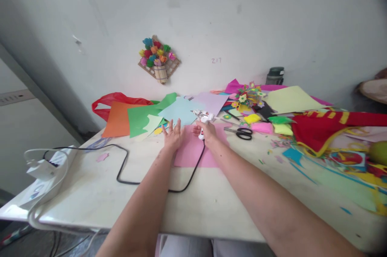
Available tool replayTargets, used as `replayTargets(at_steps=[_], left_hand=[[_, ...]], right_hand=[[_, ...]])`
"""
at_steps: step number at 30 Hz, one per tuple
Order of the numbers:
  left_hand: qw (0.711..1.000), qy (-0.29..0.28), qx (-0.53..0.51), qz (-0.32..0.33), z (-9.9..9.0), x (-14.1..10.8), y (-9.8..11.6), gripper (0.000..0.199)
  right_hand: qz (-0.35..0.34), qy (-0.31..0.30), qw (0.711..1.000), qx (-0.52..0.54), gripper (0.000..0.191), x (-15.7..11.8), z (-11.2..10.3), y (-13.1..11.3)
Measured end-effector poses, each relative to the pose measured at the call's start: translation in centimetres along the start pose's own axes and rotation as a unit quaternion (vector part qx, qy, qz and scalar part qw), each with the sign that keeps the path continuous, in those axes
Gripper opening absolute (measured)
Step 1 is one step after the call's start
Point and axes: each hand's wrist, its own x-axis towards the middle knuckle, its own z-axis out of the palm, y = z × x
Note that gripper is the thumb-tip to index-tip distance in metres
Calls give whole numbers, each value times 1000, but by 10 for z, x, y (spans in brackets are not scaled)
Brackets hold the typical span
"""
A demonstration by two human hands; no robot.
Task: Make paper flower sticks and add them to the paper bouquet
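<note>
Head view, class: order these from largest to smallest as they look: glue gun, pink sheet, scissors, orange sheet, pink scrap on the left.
1. Pink sheet
2. Orange sheet
3. Glue gun and scissors: too alike to rank
4. Pink scrap

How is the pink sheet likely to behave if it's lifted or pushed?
The pink sheet looks thin and broad, so it is probably light and apt to bend when raised by one edge. Lying flat on the smooth-looking table, it would likely slide easily when pushed, though the black cord running across it might drag a little.
</note>
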Motion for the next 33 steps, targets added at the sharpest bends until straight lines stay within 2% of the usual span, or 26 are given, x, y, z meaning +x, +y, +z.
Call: replayTargets(at_steps=[4, 8, 15, 18, 23, 26, 31, 33], left_hand=[[999, -31, 3, -20, -5, -4, -11, 50], [999, -47, 15, 12, -8, -9, -9, 55], [997, -15, 56, 59, -5, -13, 3, 58], [996, -1, 62, 60, -4, -13, 5, 57], [997, -9, 53, 49, -3, -15, 6, 56], [1000, -14, 24, 13, -3, -15, 4, 57], [992, 19, -55, -113, -4, -13, -6, 56], [988, 20, -58, -143, -4, -12, -7, 58]], right_hand=[[-5, 4, 1000, 1, 15, 0, -1, 0], [-15, 4, 1000, 5, 14, -1, -1, 1], [-20, 2, 1000, 4, 18, -2, 0, 2], [-16, 1, 1000, 1, 15, -3, 1, 1], [-15, 11, 1000, 1, 16, -6, 1, -1], [-15, 8, 1000, 3, 15, -5, 1, -1], [-18, 3, 1000, -8, 13, -2, 0, 2], [-21, 4, 1000, -9, 14, -2, 0, 2]])
